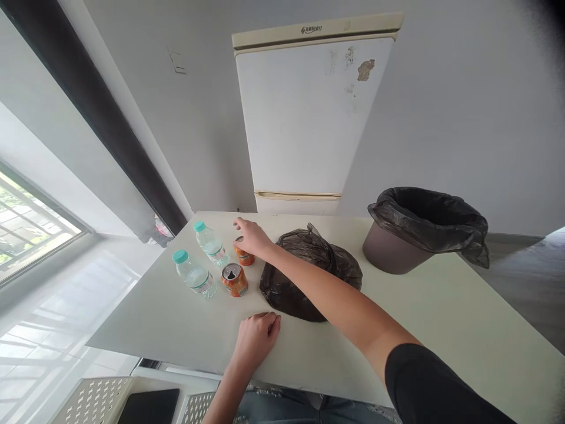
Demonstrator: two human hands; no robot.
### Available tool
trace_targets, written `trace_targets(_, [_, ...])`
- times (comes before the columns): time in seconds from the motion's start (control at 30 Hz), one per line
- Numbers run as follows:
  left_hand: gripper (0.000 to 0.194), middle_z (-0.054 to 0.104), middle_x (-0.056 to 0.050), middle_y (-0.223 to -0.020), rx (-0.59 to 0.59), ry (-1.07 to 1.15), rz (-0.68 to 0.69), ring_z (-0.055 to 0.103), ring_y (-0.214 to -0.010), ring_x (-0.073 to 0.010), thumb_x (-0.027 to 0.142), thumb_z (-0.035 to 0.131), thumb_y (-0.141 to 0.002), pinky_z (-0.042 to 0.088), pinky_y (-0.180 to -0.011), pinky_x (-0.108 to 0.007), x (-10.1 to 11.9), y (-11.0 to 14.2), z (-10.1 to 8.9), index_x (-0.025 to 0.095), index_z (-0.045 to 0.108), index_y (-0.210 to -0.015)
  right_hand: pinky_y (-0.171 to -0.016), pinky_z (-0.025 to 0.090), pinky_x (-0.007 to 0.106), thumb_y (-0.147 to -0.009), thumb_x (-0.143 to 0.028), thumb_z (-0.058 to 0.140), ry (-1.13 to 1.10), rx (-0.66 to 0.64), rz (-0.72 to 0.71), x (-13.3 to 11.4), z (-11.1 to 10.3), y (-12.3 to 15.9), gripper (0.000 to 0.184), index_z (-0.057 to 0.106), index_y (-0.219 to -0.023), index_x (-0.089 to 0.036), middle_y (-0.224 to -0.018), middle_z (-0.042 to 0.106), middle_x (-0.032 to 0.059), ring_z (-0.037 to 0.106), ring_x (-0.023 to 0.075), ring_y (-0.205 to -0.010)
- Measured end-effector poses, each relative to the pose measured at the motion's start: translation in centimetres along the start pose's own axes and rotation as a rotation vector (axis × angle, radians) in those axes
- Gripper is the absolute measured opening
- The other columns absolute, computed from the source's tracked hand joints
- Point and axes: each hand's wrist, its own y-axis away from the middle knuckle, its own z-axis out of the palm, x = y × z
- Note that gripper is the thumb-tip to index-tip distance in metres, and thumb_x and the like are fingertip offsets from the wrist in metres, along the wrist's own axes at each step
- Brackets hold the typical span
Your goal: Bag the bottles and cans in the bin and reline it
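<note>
My right hand (pixel 253 237) reaches across to the far side of the table, fingers apart, right at the top of an orange drink can (pixel 245 257). Part of that can's top is hidden behind the hand; whether they touch I cannot tell. A second orange can (pixel 235 281), its top opened, stands upright nearer to me. Left of the cans stand two clear plastic bottles with teal caps, a back bottle (pixel 212 246) and a front bottle (pixel 196 275). My left hand (pixel 259 334) rests on the table near its front edge, fingers curled closed with nothing visible in them.
A full-looking black plastic bag (pixel 291 288) lies under my right forearm. On the right stands a brown bin (pixel 392 250) lined with a black bag. Beyond the white table (pixel 145 318) is a fridge (pixel 304 118); a perforated chair (pixel 97 400) is at lower left.
</note>
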Motion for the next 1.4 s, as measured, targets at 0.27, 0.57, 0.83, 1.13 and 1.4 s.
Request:
trace_targets(0.27, [0.041, 0.071, -0.006, -0.071, -0.023, 0.009, -0.010, 0.063, -0.064, -0.0185, 0.033, 0.044, -0.104, 0.019, -0.061, -0.032, 0.2, -0.1, -0.3, 0.021, 0.060, -0.068, -0.089, 0.051, 0.035, -0.101, -0.028, 0.057, 0.351, 0.218, 0.364, 7.1, -9.7, 9.3, 0.014, 0.064, -0.107, -0.018, -0.110, 0.069, 0.0137, 0.063, 0.0265, -0.110])
trace_targets(0.57, [0.046, 0.061, -0.001, -0.060, 0.211, 0.495, -0.172, 0.053, -0.055, -0.0151, 0.052, 0.035, -0.107, 0.035, -0.061, -0.027, 0.9, 0.4, -0.4, 0.023, 0.050, -0.074, -0.085, 0.049, 0.034, -0.092, -0.025, 0.066, 0.262, 0.235, 0.680, 12.0, -12.7, 16.3, 0.007, 0.070, -0.090, -0.020, -0.094, 0.075, 0.0101, 0.070, 0.0257, -0.094])
trace_targets(0.83, [0.082, 0.075, -0.009, -0.113, 0.217, 0.964, -0.271, 0.075, -0.077, -0.0211, 0.066, 0.056, -0.095, 0.054, -0.052, -0.027, 4.6, -0.6, -1.3, 0.031, 0.022, -0.160, -0.074, 0.047, 0.031, -0.102, -0.044, 0.060, -0.173, 0.569, 0.285, 2.0, -10.2, 28.7, 0.025, 0.062, -0.087, -0.023, -0.083, 0.066, 0.0031, 0.059, 0.0198, -0.076])
trace_targets(1.13, [0.034, 0.075, -0.010, -0.103, 0.248, 0.874, -0.074, 0.075, -0.092, -0.0234, 0.053, 0.064, -0.093, 0.059, -0.068, -0.029, 4.4, -1.2, 0.4, 0.022, 0.069, -0.104, -0.066, 0.043, 0.033, -0.099, -0.046, 0.070, -0.345, 0.023, -0.213, -1.9, -8.3, 38.3, 0.025, 0.074, -0.089, -0.023, -0.077, 0.070, 0.0036, 0.058, 0.0174, -0.071])
trace_targets(1.4, [0.027, 0.078, -0.010, -0.094, 0.245, 0.824, -0.067, 0.075, -0.087, -0.0265, 0.038, 0.067, -0.085, 0.057, -0.074, -0.033, 5.9, -0.8, 0.2, 0.019, 0.070, -0.103, -0.057, 0.037, 0.032, -0.090, -0.053, 0.072, -0.438, 1.086, 0.602, 5.0, -11.7, 41.3, 0.038, 0.061, -0.069, -0.023, -0.061, 0.055, 0.0015, 0.048, 0.0167, -0.059])
